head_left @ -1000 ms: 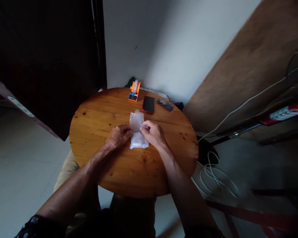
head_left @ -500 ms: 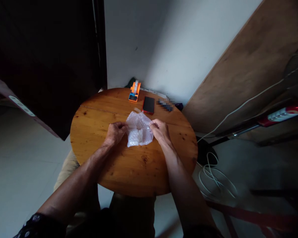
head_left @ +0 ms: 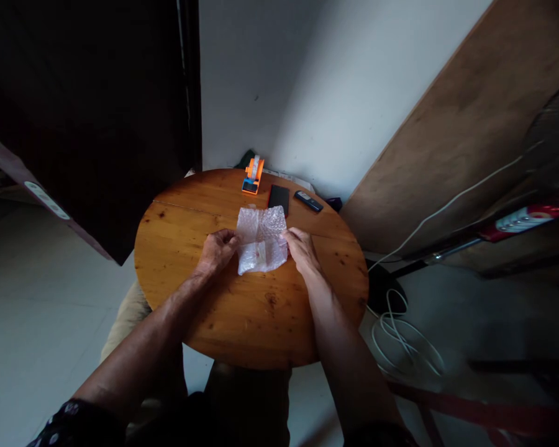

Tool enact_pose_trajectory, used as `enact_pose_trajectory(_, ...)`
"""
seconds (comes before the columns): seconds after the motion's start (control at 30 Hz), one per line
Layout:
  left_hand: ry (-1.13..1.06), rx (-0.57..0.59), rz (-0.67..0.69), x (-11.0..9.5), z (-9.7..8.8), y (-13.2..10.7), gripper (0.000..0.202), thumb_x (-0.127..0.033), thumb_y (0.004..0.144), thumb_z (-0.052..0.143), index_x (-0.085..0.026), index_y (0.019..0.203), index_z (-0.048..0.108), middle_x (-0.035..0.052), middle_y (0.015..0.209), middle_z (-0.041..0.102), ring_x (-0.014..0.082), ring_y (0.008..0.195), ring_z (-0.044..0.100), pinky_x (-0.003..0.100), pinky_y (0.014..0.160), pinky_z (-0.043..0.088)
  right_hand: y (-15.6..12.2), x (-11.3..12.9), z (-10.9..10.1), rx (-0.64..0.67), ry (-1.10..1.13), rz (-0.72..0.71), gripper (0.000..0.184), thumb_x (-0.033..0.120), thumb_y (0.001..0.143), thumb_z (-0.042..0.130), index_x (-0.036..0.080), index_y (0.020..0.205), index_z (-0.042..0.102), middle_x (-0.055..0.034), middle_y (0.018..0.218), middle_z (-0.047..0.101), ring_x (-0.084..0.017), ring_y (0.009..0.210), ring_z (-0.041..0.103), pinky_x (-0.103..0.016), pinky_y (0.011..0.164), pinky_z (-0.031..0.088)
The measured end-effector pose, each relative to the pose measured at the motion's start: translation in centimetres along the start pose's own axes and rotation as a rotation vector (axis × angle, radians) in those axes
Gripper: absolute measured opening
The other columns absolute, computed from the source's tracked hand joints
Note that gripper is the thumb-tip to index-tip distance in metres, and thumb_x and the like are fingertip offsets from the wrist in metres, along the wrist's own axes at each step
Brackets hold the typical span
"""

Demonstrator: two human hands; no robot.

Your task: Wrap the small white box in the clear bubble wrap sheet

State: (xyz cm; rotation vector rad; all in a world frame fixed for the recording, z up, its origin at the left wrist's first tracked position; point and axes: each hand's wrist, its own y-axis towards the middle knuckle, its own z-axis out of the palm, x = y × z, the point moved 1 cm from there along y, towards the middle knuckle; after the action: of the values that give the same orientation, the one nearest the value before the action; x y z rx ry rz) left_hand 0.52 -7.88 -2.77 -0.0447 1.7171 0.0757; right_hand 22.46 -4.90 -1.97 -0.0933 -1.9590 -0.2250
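Note:
A clear sheet of bubble wrap lies in front of me, its near part folded over. What sits inside the fold is too blurred to make out. My left hand pinches the sheet's left edge, fingers closed. On the opposite edge, my right hand is closed in a pinch too. Just behind the wrap lies a dark flat slab with a red edge, partly covered by the sheet. An orange tape dispenser holding a roll of tape stands farther back.
The round wooden table bears everything. A small black device rests at its back right. Beyond is a pale wall. A white cable lies coiled on the floor at right, by a fan's dark base.
The bubble wrap's far part has spread flatter and squarer, now covering the near end of the dark slab. Both hands keep their pinch at the sides, almost in place.

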Motion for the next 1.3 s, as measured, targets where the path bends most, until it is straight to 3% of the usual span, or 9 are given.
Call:
enact_pose_trajectory(0.17,0.288,-0.027,0.189,-1.1,0.0,-1.3,0.050,-0.056,0.074,0.065,-0.014,0.099,0.071,0.0071,0.086,0.066,0.0192,0.075,0.059,0.029,0.066,0.046,0.3,-0.6,0.1,-0.007,-0.070,-0.066,0.029,0.046,0.075,0.052,0.020,0.062,0.053,0.0052,0.056,0.042,-0.012,0.056,0.038,-0.024,0.052,0.028)
enact_pose_trajectory(0.27,0.328,0.035,0.188,-0.8,0.3,-1.4,0.042,-0.047,0.072,0.067,-0.016,0.099,0.070,0.0033,0.078,0.065,0.0172,0.071,0.058,0.026,0.062,0.044,0.5,-0.9,0.3,-0.017,-0.091,-0.080,0.030,0.047,0.075,0.051,0.020,0.064,0.056,0.0048,0.056,0.044,-0.012,0.057,0.041,-0.024,0.052,0.029)
enact_pose_trajectory(0.4,0.129,-0.015,0.099,0.2,0.2,-0.4,0.023,-0.033,0.069,0.057,-0.016,0.080,0.067,-0.0004,0.066,0.060,0.0130,0.061,0.053,0.022,0.056,0.040,0.8,-1.3,0.2,-0.041,-0.159,-0.088,0.026,0.043,0.076,0.052,0.020,0.073,0.063,0.0035,0.058,0.053,-0.014,0.058,0.049,-0.025,0.055,0.036)
enact_pose_trajectory(0.6,-0.236,-0.151,-0.026,0.7,-0.7,0.9,0.020,-0.036,0.059,0.061,-0.016,0.064,0.059,-0.0022,0.057,0.056,0.0098,0.051,0.046,0.021,0.050,0.036,1.3,-1.9,-0.5,-0.086,-0.238,-0.090,0.019,0.027,0.074,0.053,0.021,0.087,0.066,0.0009,0.067,0.065,-0.018,0.060,0.060,-0.028,0.060,0.048)
enact_pose_trajectory(0.9,-0.342,-0.211,-0.135,1.3,-1.4,1.7,0.024,-0.037,0.058,0.067,-0.017,0.065,0.055,-0.0041,0.053,0.050,0.0086,0.046,0.042,0.021,0.047,0.033,1.4,-1.6,-1.0,-0.121,-0.362,-0.096,0.027,0.024,0.075,0.051,0.019,0.097,0.067,-0.0001,0.066,0.066,-0.019,0.060,0.061,-0.028,0.061,0.047)
enact_pose_trajectory(0.97,-0.285,-0.254,-0.070,1.2,-1.4,1.6,0.026,-0.038,0.062,0.065,-0.016,0.074,0.059,-0.0021,0.061,0.055,0.0105,0.051,0.047,0.022,0.051,0.038,1.2,-1.4,-1.0,-0.115,-0.416,-0.100,0.027,0.024,0.077,0.051,0.019,0.099,0.067,-0.0015,0.070,0.069,-0.020,0.065,0.064,-0.029,0.064,0.048)
enact_pose_trajectory(1.1,0.054,-0.367,0.252,0.3,-1.5,0.6,0.039,-0.039,0.071,0.060,-0.016,0.102,0.063,0.0066,0.097,0.066,0.0197,0.086,0.061,0.029,0.070,0.049,1.0,-1.0,-0.9,-0.108,-0.519,-0.090,0.028,0.026,0.081,0.055,0.020,0.106,0.066,-0.0037,0.077,0.072,-0.022,0.074,0.067,-0.032,0.072,0.050)
enact_pose_trajectory(1.2,0.308,-0.194,0.434,-0.4,-1.1,-0.4,0.043,-0.044,0.078,0.057,-0.017,0.111,0.065,0.0106,0.114,0.067,0.0269,0.108,0.059,0.039,0.088,0.049,1.0,-1.2,-0.8,-0.120,-0.521,-0.084,0.030,0.023,0.081,0.056,0.021,0.110,0.065,-0.0073,0.092,0.075,-0.024,0.085,0.070,-0.036,0.081,0.051)
enact_pose_trajectory(1.3,0.451,-0.007,0.521,-0.6,-0.5,-1.0,0.053,-0.043,0.079,0.057,-0.016,0.124,0.061,0.0103,0.115,0.069,0.0299,0.116,0.057,0.046,0.101,0.042,1.0,-1.3,-0.7,-0.159,-0.439,-0.174,0.031,0.021,0.081,0.054,0.020,0.111,0.064,-0.0089,0.105,0.074,-0.025,0.093,0.069,-0.039,0.085,0.052)
